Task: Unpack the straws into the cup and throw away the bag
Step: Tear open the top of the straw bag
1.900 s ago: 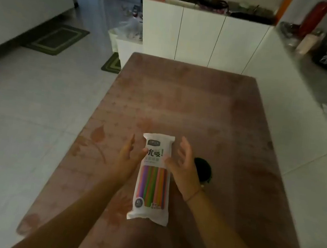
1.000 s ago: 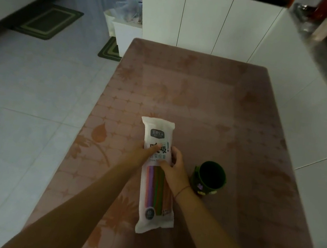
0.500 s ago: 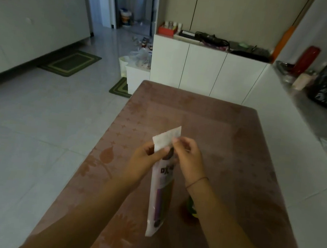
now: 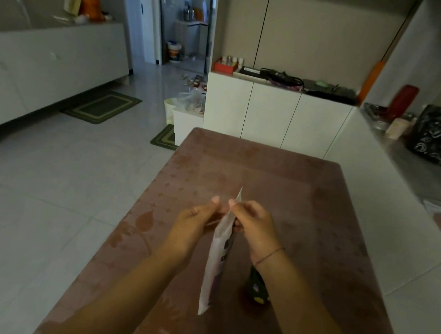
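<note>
Both forearms reaching in from the near edge, converging over the middle of the table (image 4: 281, 173). Left hand (image 4: 193, 224) raised with the thumb up and far-pointing, fingers curled in toward the bag of straws (image 4: 217, 257), pinching its upper part from the left. Right hand (image 4: 254, 225) opposite, thumb and forefinger pressed together on the top strip of the bag from the right, a thin cord around the wrist. Thumb tips close together, almost touching, with the bag's top corner poking up as a narrow white point just beyond them.

Bag held off the tabletop, hanging edge-on and nearly upright, lower end tilted slightly to the left and well clear of the surface. Top seal: cannot tell whether torn or whole from this angle. Dark green cup (image 4: 256, 287) standing on the table just right of the bag's lower half, mostly hidden under the right forearm; mouth not visible.

Tabletop brownish with a leaf and flower pattern, bare across the far half and to both sides of the hands. Left edge dropping to open tiled floor (image 4: 45, 201), wide and unobstructed near the table. Right edge near a white counter (image 4: 375, 198) running far to near, with a narrow gap between. Far edge close to white cabinets (image 4: 275, 112), with a small white bin (image 4: 186, 119) just left of that corner and two green mats (image 4: 102, 106) farther left on the floor.
</note>
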### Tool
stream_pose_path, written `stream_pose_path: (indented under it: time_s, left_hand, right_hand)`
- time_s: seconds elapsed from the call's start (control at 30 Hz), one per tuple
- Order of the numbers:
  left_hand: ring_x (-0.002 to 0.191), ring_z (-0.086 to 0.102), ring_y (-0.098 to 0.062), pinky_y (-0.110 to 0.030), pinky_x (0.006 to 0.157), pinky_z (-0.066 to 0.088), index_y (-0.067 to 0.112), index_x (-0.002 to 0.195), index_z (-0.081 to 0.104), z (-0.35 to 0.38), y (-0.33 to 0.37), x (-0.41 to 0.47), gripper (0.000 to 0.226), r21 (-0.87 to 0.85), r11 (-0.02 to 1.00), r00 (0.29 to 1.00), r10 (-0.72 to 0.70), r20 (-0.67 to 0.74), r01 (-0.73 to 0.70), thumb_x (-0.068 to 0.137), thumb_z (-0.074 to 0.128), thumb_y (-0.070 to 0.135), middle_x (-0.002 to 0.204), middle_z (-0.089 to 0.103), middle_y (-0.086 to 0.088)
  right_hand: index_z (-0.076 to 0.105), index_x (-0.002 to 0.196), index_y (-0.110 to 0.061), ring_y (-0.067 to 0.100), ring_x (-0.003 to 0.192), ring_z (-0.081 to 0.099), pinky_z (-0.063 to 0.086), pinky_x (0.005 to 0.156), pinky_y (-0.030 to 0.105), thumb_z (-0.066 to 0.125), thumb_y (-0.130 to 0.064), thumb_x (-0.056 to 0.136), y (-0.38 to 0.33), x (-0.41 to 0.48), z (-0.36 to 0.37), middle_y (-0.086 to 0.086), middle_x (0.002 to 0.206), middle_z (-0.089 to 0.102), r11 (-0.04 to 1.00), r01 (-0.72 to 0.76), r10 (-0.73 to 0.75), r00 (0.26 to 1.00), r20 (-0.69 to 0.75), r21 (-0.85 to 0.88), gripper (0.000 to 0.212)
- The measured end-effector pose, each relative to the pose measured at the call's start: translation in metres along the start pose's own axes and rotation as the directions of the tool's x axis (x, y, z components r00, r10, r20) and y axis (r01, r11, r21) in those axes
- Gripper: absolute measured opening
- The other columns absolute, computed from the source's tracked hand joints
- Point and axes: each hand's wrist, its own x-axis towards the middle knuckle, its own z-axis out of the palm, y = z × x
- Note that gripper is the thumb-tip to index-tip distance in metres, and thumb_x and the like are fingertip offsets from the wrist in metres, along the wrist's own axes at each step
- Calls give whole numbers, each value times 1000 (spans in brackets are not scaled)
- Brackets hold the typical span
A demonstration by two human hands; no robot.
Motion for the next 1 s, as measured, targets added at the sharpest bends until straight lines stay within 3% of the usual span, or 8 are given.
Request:
stream_pose_path:
  time_s: [0.1,0.27,0.37,0.47,0.63,0.73,0.83,1.0]
  left_hand:
    - [93,71,-25,-22,76,55,-1,104,71,0,1,-1,32,8,1000,1000,15,-2,-15,91,59,26,98,74,-16]
    - [92,70,-26,-27,79,56,-3,103,68,0,4,-3,35,34,999,1000,8,20,-9,80,70,23,97,74,-17]
    - [95,69,-27,-33,86,56,-2,103,68,-2,6,-4,41,53,999,999,-13,40,11,74,71,26,100,73,-17]
    - [95,69,-28,-33,87,55,-2,103,68,-5,5,-5,27,102,994,998,-35,44,30,84,67,18,101,72,-18]
    - [85,70,-22,-24,75,57,4,92,69,0,5,-5,10,255,967,1000,-2,-1,2,90,62,11,93,73,-15]
    - [79,70,-18,-26,73,58,8,85,69,5,5,-5,10,374,927,998,39,-45,-19,89,63,15,85,73,-10]
    - [62,65,0,-13,60,53,14,76,68,10,6,-6,13,458,888,995,76,-71,-35,88,65,16,74,71,0]
    - [55,63,2,-10,52,48,15,72,65,18,3,-10,16,493,866,985,143,-99,-76,88,66,12,67,68,6]
  right_hand:
    - [61,87,-7,20,79,62,54,70,31,64,-23,82,5,-4,-3,10,83,63,1000,-17,17,999,43,15,17]
    - [64,87,-9,29,87,64,53,87,43,67,-24,80,9,-9,-9,12,88,66,1000,-14,11,991,131,16,17]
    - [65,85,-13,19,82,64,55,83,35,64,-18,83,10,-11,-10,3,83,67,999,-15,9,987,163,36,6]
    - [65,84,-12,20,82,63,54,85,37,61,-16,85,10,-12,-10,3,79,65,999,-23,18,987,157,27,6]
    - [63,82,-8,17,70,58,53,76,33,60,-16,85,9,-14,-10,5,71,59,996,-35,43,995,90,-80,8]
    - [62,75,-11,15,65,55,51,70,30,57,-14,86,9,-14,-11,3,66,56,995,-24,32,996,86,-97,12]
    - [62,77,-8,14,63,54,49,65,26,55,-12,86,11,-16,-15,2,64,55,990,25,-12,995,95,-138,13]
    - [60,75,-8,12,63,55,49,62,22,51,-11,87,14,-21,-17,1,65,56,980,100,-81,990,114,-172,15]
